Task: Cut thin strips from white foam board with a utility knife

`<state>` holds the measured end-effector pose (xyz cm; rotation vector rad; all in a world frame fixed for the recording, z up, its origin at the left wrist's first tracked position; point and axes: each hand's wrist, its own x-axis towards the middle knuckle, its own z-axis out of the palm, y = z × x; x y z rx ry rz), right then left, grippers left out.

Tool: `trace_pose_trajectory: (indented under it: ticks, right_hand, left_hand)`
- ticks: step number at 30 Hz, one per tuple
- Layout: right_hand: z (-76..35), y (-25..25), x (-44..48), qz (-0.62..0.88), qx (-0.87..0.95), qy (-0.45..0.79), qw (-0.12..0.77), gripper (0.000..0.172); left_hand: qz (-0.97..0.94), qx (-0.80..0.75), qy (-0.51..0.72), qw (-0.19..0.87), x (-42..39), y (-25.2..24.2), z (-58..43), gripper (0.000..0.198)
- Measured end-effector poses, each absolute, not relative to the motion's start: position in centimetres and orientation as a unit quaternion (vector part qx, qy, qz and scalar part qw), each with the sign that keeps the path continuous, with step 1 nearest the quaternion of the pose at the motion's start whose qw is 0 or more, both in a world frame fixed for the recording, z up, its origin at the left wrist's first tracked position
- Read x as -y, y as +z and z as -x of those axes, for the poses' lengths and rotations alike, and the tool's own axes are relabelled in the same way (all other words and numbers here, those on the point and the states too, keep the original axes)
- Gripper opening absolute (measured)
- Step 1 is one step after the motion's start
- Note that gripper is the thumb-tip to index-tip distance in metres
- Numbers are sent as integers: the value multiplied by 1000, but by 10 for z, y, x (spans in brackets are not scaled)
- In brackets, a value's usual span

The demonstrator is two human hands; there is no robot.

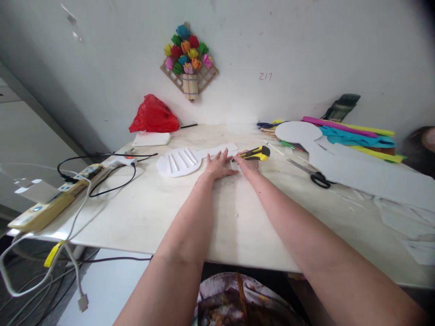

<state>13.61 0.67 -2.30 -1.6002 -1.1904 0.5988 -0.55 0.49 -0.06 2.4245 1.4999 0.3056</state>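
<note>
A white foam cut-out shaped like a paddle, with slits in its round end, lies on the pale table. My left hand rests flat on the table by the cut-out's handle, fingers spread and touching its edge. Just to its right, my right hand is closed around a yellow and black utility knife, whose tip points left toward the cut-out's handle.
Black-handled scissors and large white foam sheets lie at the right, with coloured foam strips behind. A power strip, cables and a glue gun sit left. A red bag leans at the wall.
</note>
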Motion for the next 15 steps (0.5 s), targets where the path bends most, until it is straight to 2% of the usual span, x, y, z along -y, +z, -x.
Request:
trace_pose_trajectory:
  ticks: [15]
  right_hand:
    - [-136, -20, -3, 669, 485, 257, 501, 18]
  left_hand:
    - [-844, -508, 108, 137, -4, 0, 6, 96]
